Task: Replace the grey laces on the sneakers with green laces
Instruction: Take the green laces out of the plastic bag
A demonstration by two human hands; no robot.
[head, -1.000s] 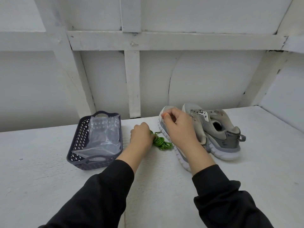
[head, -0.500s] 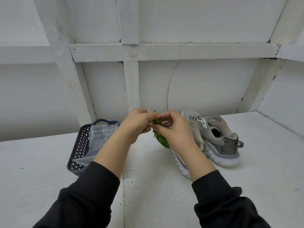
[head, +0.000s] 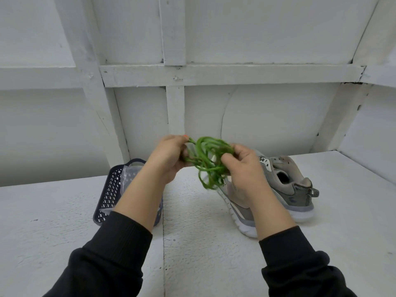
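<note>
1. The green laces (head: 209, 161) hang as a loose tangle of loops in the air above the surface (head: 53, 221), held between both hands. The lowest loops dangle toward 6 o'clock, in front of the near sneaker's toe.
2. The left hand (head: 171, 155), at 9 o'clock of the tangle, pinches strands between curled fingers and thumb.
3. The right hand (head: 242, 166), at 3 o'clock of the tangle, grips the other side, with its fingers curled round several loops.
4. Two grey sneakers (head: 287, 185) lie side by side on the surface at 4 o'clock of the laces, heels pointing toward 4 o'clock. The right forearm hides much of the near one.
5. A dark basket (head: 109, 189) sits on the surface at 8 o'clock of the laces, partly behind the left forearm, with a clear bag (head: 129, 174) inside it.
6. Black sleeves (head: 111, 254) cover both arms below the forearms.
</note>
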